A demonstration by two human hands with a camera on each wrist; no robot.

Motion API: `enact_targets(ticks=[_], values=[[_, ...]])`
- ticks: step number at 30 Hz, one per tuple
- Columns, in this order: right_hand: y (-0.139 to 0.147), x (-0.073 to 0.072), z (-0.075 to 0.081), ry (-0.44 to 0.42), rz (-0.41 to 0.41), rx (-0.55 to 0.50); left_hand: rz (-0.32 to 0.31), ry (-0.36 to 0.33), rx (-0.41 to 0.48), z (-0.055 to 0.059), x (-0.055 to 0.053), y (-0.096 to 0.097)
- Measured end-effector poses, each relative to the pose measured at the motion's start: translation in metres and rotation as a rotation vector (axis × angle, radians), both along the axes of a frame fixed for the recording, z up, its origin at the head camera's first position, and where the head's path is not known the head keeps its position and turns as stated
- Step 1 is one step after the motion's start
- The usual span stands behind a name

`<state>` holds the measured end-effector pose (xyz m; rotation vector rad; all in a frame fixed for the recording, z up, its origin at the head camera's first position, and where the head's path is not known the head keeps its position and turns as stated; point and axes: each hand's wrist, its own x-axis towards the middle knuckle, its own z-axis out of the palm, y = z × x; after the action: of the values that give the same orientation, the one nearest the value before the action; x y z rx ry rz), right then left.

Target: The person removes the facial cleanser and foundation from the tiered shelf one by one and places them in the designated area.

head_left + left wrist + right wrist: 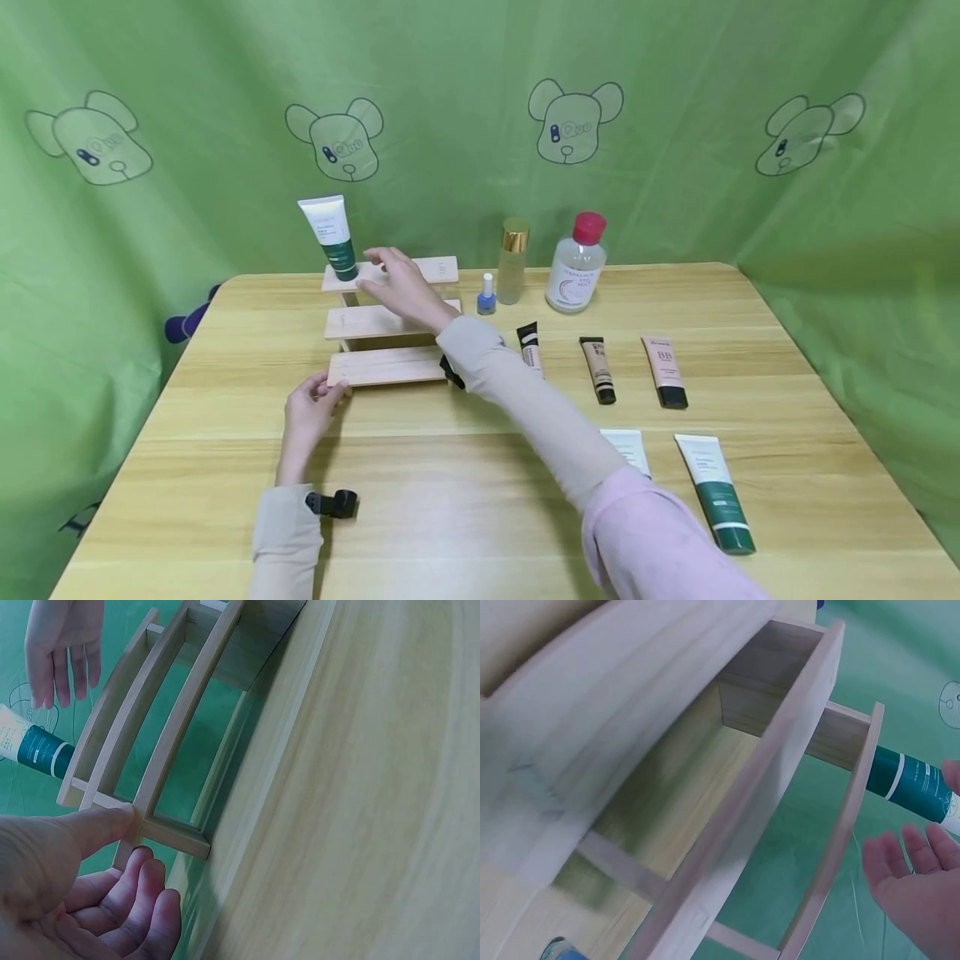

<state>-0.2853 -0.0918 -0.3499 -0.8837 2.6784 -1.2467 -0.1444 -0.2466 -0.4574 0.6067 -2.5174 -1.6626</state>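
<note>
A three-tier wooden rack (386,367) stands toward the back left of the table. On the left end of its top tier, a white and green squeeze tube (330,233) stands cap down, leaning slightly left. My right hand (405,287) is over the upper tiers, just right of the tube. In the right wrist view its fingers (922,851) are loosely bent beside the tube (911,784), holding nothing. At the bottom tier's left end, my left hand (307,417) pinches the board between thumb and fingers, as the left wrist view also shows on the rack (180,727).
Right of the rack stand a blue nail polish bottle (486,298), a gold-capped bottle (512,265) and a red-capped bottle (576,271). Small tubes (597,371) (664,371) (529,346) lie before them. Two larger tubes (716,496) (626,446) lie nearer, one partly behind my right sleeve.
</note>
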Motion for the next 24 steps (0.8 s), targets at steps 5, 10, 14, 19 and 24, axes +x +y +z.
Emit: enact_targets(ticks=[5,10,14,19,24], values=[[-0.007,-0.007,0.001,-0.037,-0.012,0.002,0.002,0.006,0.004,0.0,-0.001,0.001],[-0.012,-0.012,0.003,-0.058,-0.015,0.019,0.003,0.011,0.002,0.0,-0.002,0.0],[-0.016,-0.015,0.003,-0.061,-0.023,0.019,0.001,0.008,0.002,0.0,-0.002,-0.001],[-0.022,-0.016,0.003,-0.063,-0.019,0.016,0.006,-0.005,0.009,0.0,-0.001,-0.001],[-0.026,-0.019,0.005,-0.084,-0.019,0.035,0.01,0.0,0.009,0.0,0.0,-0.001]])
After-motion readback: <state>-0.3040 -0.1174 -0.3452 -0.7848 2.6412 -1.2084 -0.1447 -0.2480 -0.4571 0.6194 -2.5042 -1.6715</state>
